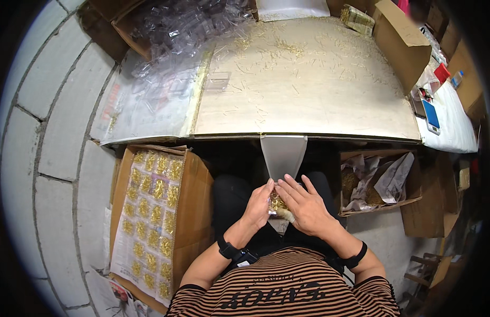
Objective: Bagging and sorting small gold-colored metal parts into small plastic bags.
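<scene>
Gold pins fill a small clear pack (pixel 278 203) that both hands hold in the lap, just under the lip of a grey chute (pixel 283 154) hanging from the table edge. The left hand (pixel 259 203) curls narrow around the pack's left side, thumb on top; the right hand (pixel 303 205) lies over its right side with fingers spread and fairly flat, pressing down. By the look of it the step in hand is closing a filled pack, and the next move likely calls for a firm, even squeeze along the rim so the lid seats without spilling, then a free hand to set the pack aside. Left of the knees stands an open brown box (pixel 195 211) lined with white paper, holding neat rows of filled packs (pixel 150 211) that show as gold squares. Right of the knees a smaller brown carton (pixel 380 182) holds crumpled pale paper and loose brownish stuff; I cannot tell what it is. Beyond, the broad metal table (pixel 319 100) is strewn with loose gold pins (pixel 287 47). At its far left a box brims with empty clear shells (pixel 187 24), some spilling onto the sheet below. At far right sit a tall open carton (pixel 401 39), a small red pack (pixel 442 72) and a blue flat object (pixel 430 114) on white cloth.
</scene>
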Tool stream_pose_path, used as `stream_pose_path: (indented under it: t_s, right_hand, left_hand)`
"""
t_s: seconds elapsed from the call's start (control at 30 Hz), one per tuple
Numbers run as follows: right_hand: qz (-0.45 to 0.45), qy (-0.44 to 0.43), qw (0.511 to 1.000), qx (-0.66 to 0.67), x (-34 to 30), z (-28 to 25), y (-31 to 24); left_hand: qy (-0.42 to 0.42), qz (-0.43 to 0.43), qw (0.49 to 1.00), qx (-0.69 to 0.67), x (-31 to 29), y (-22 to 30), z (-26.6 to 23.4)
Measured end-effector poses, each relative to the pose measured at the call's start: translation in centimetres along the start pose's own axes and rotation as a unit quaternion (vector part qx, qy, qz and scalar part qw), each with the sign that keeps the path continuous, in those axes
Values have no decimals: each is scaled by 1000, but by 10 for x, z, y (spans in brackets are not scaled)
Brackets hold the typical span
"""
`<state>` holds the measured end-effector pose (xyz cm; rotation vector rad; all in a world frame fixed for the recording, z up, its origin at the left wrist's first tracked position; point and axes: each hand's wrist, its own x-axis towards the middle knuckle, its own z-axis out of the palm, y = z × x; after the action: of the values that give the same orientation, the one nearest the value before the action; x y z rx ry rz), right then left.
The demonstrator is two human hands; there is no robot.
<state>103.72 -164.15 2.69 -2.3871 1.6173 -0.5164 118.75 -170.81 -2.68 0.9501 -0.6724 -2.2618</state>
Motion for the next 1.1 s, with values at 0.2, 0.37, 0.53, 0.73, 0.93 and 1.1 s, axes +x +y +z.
stream_pose_path:
  t_s: [0.2, 0.37, 0.53, 0.73, 0.93, 1.1]
  right_hand:
    - [0, 18, 998, 57, 5, 10, 1]
    - [-40, 70, 992, 100, 9, 16, 10]
    - [37, 97, 988, 110, 23, 6, -4]
    - [-1, 42, 999, 22, 23, 8, -7]
    - [-19, 51, 993, 108, 23, 15, -3]
    - [-12, 75, 994, 81, 30, 9, -11]
  left_hand:
    - [-7, 29, 997, -68, 4, -5, -2]
    - [-12, 42, 997, -64, -3, 2, 0]
    - [-13, 20, 999, -44, -6, -1, 2]
    - [24, 98, 994, -50, -4, -1, 1]
    - [10, 104, 993, -47, -5, 7, -1]
    - [47, 113, 992, -43, -3, 4, 6]
